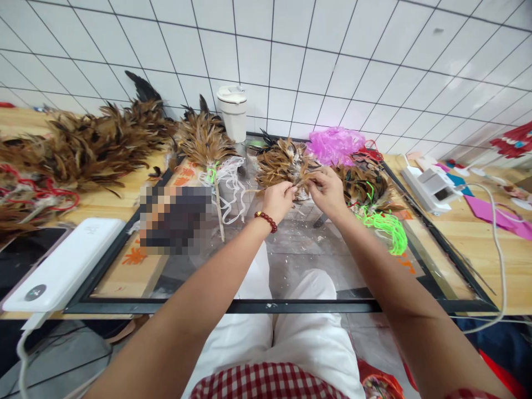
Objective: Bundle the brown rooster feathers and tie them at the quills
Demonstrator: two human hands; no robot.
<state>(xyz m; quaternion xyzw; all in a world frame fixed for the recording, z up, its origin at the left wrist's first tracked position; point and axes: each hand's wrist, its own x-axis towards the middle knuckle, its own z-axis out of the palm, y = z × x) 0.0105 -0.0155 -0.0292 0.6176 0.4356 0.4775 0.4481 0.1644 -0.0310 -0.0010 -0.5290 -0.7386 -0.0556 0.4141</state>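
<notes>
Both hands meet over a glass-topped, black-framed panel, in front of a pile of brown feathers (286, 160). My left hand (279, 200) wears a red bead bracelet (266, 220) and is closed, pinching brown feathers by their lower ends. Close beside it, my right hand (328, 191) is closed on the same small feathers, thumb and finger together. Just right of my right hand lie more brown feathers (361, 185) and a bundle of bright green cord (384, 227). To the left rests a feather bunch (205, 138) on a stick (219, 208), with white strings beside it.
A white lidded cup (233, 113) stands against the tiled wall. Pink plastic (336, 145) lies behind the feathers. At left are a white power bank (64, 263) and a long heap of feathers (95, 144); at right, a white device (432, 185) with a cable. A black frame edge (266, 306) runs in front.
</notes>
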